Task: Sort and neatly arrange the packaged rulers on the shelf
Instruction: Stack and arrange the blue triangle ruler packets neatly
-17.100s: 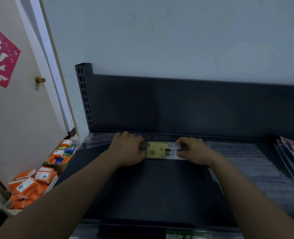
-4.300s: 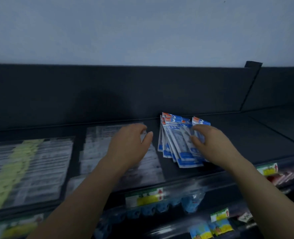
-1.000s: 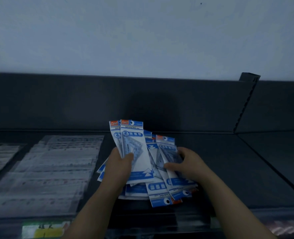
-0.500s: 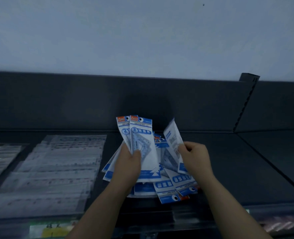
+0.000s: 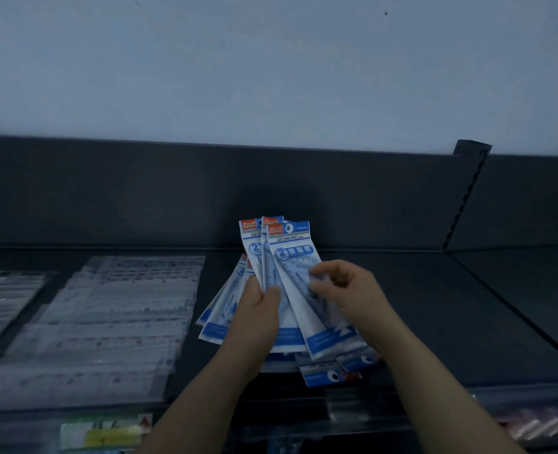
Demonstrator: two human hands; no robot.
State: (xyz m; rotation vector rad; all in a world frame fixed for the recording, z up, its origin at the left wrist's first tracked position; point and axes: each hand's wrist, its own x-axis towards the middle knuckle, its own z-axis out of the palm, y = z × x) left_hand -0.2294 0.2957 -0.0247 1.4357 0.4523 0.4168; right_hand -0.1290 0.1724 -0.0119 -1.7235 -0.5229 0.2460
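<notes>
Both hands hold up a fanned bunch of blue-and-white packaged geometric rulers [image 5: 292,257] above the dark shelf [image 5: 435,316]. My left hand [image 5: 259,317] grips the bunch from below, thumb across the front. My right hand [image 5: 346,290] pinches the front packet at its right edge. A few more blue packets [image 5: 331,376] lie flat on the shelf under the hands, partly hidden. Clear packaged straight rulers [image 5: 114,316] lie in a flat stack to the left.
Another stack of clear packets [image 5: 2,296] sits at the far left. The shelf's back panel [image 5: 173,198] rises behind, with a slotted upright post [image 5: 467,191] at the right. A price-label strip [image 5: 104,434] runs along the front edge.
My right hand has brought the packet it was lifting onto the front of the bunch in my left hand. The fan is now tighter and held a little higher.
</notes>
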